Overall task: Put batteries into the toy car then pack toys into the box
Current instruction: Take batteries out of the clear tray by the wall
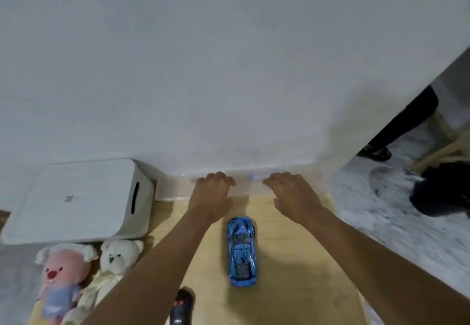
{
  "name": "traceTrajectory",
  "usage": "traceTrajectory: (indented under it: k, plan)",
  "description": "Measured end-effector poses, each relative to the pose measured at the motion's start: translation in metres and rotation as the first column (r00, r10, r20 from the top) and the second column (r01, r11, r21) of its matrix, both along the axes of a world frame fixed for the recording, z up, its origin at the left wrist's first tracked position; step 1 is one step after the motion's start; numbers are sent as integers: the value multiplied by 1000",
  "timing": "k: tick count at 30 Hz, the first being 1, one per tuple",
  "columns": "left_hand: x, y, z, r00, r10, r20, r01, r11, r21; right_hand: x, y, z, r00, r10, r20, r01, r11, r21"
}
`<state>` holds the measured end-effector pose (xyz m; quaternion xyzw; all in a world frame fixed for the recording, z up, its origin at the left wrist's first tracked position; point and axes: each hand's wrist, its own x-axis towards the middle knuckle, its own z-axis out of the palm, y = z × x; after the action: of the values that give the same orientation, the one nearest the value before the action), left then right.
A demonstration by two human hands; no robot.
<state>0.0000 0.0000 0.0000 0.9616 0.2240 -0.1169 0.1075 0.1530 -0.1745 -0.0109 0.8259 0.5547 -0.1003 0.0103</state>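
Clear plastic box [245, 184]: left hand [212, 193], right hand [292, 193] fingers curled over top. Blue toy car [241, 251] behind fingertips; white bin [81, 200] left.

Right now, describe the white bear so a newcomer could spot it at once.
Find the big white box on the left. Two plush toys lie side by side in front of it, nearer the camera. The bear is the one on the right: cream-white all over, while the doll beside it has a pink face, red nose and blue top.
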Motion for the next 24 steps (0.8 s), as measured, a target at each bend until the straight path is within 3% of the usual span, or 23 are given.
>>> traceTrajectory:
  k: [5,16,24]
  plan:
    - [17,-1,-22,998,-45,-37,47,997,60,10,9,-22,999,8,32,-5,997,-79]
    - [28,-2,-46,978,-196,70,170,946,277,16,16,-37,993,41,109,-40,999,-9]
    - [29,-10,-41,978,-209,3,202,950,240,16,17,-38,992,86,88,-82,995,-53]
